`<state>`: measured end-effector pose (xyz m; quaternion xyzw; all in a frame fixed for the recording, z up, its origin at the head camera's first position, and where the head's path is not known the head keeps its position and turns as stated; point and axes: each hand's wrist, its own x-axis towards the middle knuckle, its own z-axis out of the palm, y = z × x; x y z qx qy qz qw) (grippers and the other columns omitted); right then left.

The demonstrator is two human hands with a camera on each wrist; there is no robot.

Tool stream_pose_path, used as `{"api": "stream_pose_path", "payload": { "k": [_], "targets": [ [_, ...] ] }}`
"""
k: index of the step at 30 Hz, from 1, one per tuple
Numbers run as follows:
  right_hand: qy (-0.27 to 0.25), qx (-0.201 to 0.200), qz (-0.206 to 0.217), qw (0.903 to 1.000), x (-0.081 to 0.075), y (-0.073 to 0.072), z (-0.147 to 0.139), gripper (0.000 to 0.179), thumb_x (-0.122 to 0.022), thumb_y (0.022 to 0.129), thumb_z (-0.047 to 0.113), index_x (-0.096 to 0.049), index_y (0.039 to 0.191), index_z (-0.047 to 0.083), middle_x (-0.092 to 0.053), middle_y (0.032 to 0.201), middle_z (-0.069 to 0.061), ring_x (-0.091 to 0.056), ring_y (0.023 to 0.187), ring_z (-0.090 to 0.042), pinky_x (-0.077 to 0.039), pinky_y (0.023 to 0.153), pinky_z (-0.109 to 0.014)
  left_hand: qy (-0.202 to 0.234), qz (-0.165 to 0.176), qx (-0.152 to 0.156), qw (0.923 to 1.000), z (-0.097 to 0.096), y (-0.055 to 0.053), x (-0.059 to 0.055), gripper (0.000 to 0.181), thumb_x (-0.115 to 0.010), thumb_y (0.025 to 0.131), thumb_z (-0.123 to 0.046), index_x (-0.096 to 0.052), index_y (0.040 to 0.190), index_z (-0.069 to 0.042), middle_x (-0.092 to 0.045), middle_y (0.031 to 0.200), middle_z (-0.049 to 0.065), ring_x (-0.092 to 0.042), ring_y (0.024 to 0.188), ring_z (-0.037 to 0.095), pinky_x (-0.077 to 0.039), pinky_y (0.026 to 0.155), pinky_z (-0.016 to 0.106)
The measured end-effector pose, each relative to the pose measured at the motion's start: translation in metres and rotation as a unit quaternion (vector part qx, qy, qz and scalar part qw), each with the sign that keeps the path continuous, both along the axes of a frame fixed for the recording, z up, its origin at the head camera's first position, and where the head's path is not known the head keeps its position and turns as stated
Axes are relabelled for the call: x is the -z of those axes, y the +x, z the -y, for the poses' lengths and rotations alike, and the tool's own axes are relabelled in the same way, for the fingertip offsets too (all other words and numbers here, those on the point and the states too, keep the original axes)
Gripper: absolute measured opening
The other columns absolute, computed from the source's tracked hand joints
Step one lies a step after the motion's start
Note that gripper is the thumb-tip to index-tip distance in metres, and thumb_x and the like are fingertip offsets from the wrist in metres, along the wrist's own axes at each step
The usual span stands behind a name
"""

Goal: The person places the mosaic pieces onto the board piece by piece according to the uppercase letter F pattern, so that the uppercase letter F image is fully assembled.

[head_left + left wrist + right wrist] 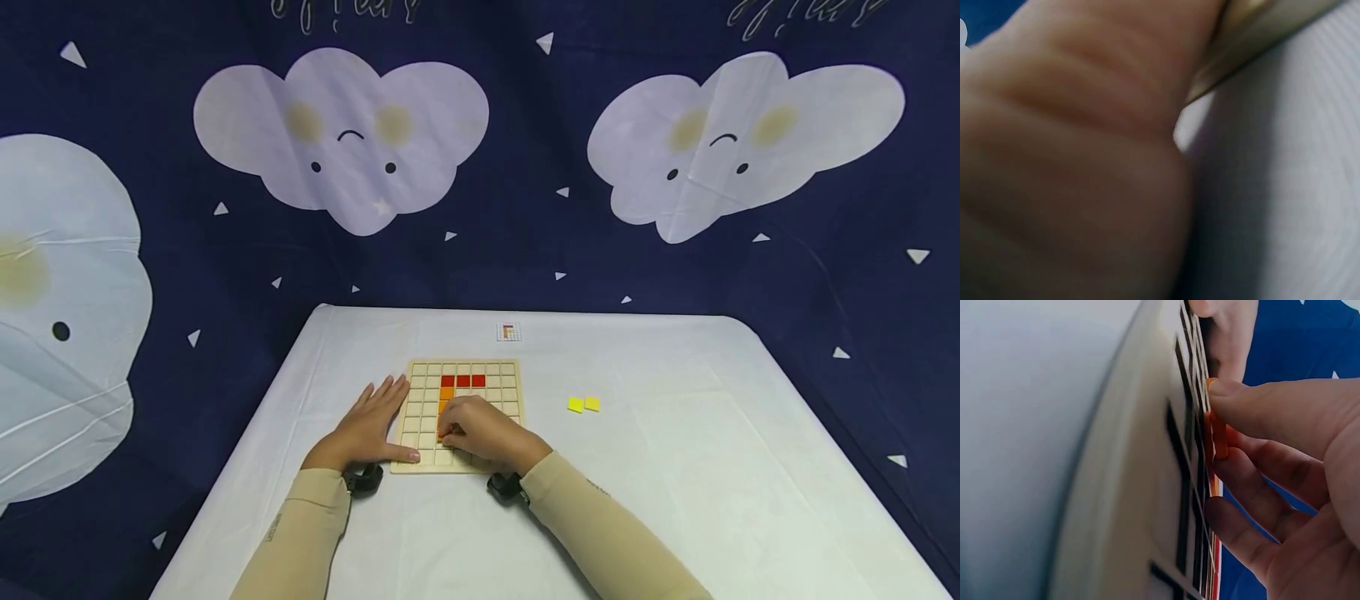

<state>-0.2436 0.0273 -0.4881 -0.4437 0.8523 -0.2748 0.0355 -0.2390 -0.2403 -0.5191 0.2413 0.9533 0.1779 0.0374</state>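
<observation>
A wooden grid board (423, 410) lies on the white table, with a row of red square tiles (463, 381) near its far side. Below the leftmost red tile runs a column of orange tiles (446, 393), partly hidden by my right hand (483, 429). That hand pinches an orange tile (1219, 437) between thumb and fingers, tilted at the board's surface. My left hand (363, 429) rests spread on the board's left edge, thumb on the near left corner. In the left wrist view, blurred skin covers most of the picture beside the board's edge (1260, 50).
Two yellow tiles (583, 404) lie on the table to the right of the board. Beyond the board sits a small card (508, 332) printed with a coloured grid pattern. A dark blue cloth with clouds (341, 142) hangs behind the table.
</observation>
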Motion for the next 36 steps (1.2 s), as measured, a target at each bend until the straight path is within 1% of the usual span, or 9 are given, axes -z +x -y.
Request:
{"api": "stream_pose_path", "payload": {
  "k": [3,7,10,14,16,23,28,32,36],
  "targets": [
    [0.008,-0.003,-0.016,0.9998,0.002,0.003,0.003,0.005,-0.082,0.094,0.009,-0.08,0.093,0.013,-0.07,0.099,0.008,-0.062,0.092,-0.002,-0.051,0.087,-0.018,0.0,0.0,0.0,1.0,0.0,0.0,0.001,0.139,-0.081,0.071,-0.079,-0.021,0.165,0.004,-0.017,0.172,0.02,-0.011,0.158,0.038,-0.005,0.126,0.056],
    [0.016,-0.005,-0.036,0.9992,0.003,0.006,0.005,0.004,-0.083,0.093,0.009,-0.08,0.095,0.012,-0.07,0.099,0.007,-0.063,0.094,-0.003,-0.051,0.09,-0.018,-0.001,-0.002,0.0,1.0,0.001,0.0,0.002,0.138,-0.081,0.071,-0.078,-0.021,0.165,0.004,-0.017,0.172,0.02,-0.011,0.158,0.038,-0.005,0.126,0.056],
    [0.02,-0.002,-0.04,0.999,0.003,0.008,0.006,0.005,-0.084,0.093,0.009,-0.08,0.095,0.011,-0.07,0.1,0.006,-0.063,0.095,-0.003,-0.051,0.089,-0.016,0.0,-0.002,0.0,1.0,0.001,-0.001,0.002,0.139,-0.081,0.071,-0.078,-0.022,0.165,0.004,-0.018,0.172,0.02,-0.012,0.158,0.039,-0.005,0.126,0.057],
    [0.025,0.004,-0.046,0.9986,0.003,0.01,0.006,0.005,-0.085,0.092,0.009,-0.081,0.094,0.011,-0.07,0.099,0.005,-0.062,0.093,-0.003,-0.05,0.087,-0.015,-0.005,0.003,-0.003,1.0,0.002,-0.001,0.004,0.139,-0.08,0.071,-0.079,-0.02,0.166,0.002,-0.016,0.172,0.019,-0.01,0.159,0.037,-0.004,0.126,0.055],
    [0.028,0.006,-0.05,0.9983,0.003,0.01,0.006,0.004,-0.085,0.092,0.01,-0.081,0.094,0.011,-0.069,0.1,0.005,-0.061,0.092,-0.003,-0.05,0.087,-0.015,-0.007,0.005,-0.004,1.0,0.002,-0.002,0.004,0.138,-0.08,0.071,-0.079,-0.02,0.166,0.001,-0.016,0.173,0.017,-0.009,0.159,0.036,-0.003,0.126,0.054],
    [0.042,0.007,-0.053,0.9977,0.002,0.011,0.003,0.007,-0.085,0.093,0.016,-0.083,0.097,0.011,-0.066,0.099,0.007,-0.057,0.091,-0.004,-0.049,0.085,-0.016,0.0,-0.002,0.001,1.0,0.001,-0.001,0.004,0.137,-0.081,0.071,-0.078,-0.021,0.166,0.003,-0.018,0.172,0.019,-0.011,0.158,0.037,-0.005,0.126,0.056],
    [0.026,0.007,-0.041,0.9988,0.001,0.009,-0.006,0.007,-0.085,0.093,0.017,-0.082,0.097,0.012,-0.065,0.102,0.007,-0.058,0.097,-0.008,-0.05,0.091,-0.02,-0.005,-0.002,-0.001,1.0,0.001,-0.001,0.004,0.139,-0.08,0.071,-0.08,-0.021,0.166,0.002,-0.018,0.172,0.018,-0.01,0.159,0.036,-0.004,0.126,0.055],
    [0.0,0.024,-0.021,0.9995,-0.001,0.005,-0.02,0.008,-0.084,0.094,0.017,-0.082,0.099,0.012,-0.065,0.107,0.006,-0.059,0.104,-0.011,-0.05,0.098,-0.024,-0.002,-0.001,-0.005,1.0,0.0,-0.001,0.004,0.139,-0.08,0.07,-0.08,-0.022,0.166,0.002,-0.018,0.172,0.018,-0.01,0.159,0.036,-0.004,0.126,0.055],
    [-0.024,0.045,-0.024,0.9984,-0.001,-0.001,-0.038,0.007,-0.083,0.094,0.015,-0.081,0.099,0.011,-0.065,0.108,0.006,-0.059,0.105,-0.014,-0.052,0.097,-0.031,-0.002,0.0,-0.008,1.0,0.0,-0.002,0.005,0.14,-0.081,0.069,-0.079,-0.022,0.166,0.002,-0.018,0.172,0.018,-0.01,0.159,0.036,-0.004,0.126,0.055]
  ]
}}
